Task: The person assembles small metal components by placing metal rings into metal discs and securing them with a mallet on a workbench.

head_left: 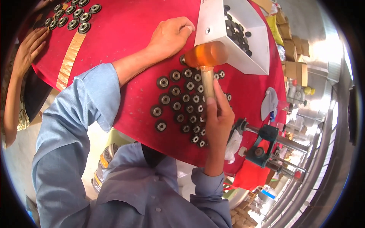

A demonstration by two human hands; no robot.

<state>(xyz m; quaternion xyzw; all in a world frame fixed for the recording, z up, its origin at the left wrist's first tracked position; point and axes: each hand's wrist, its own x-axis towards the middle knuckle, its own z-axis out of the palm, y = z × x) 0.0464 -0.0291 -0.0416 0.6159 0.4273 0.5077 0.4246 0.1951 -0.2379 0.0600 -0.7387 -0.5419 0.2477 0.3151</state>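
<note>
My right hand [219, 117] is closed round the wooden handle of a mallet [205, 55] with a translucent amber head. The mallet's head hangs in front of the white box, over the far end of a group of dark round wheels with metal bearing centres [189, 86]. One wheel [182, 59] shows just left of the mallet head. My left hand [170, 37] rests on the red tabletop beside the box, fingers curled in. Whatever those fingers may hold is hidden.
A white box [258, 57] with black round pieces inside stands at the far right of the red table [137, 22]. At far left, another person's hand [29, 49] lies near more wheels [78, 14] and brown tape [71, 60]. A metal clamp fixture [262, 146] sits at the right edge.
</note>
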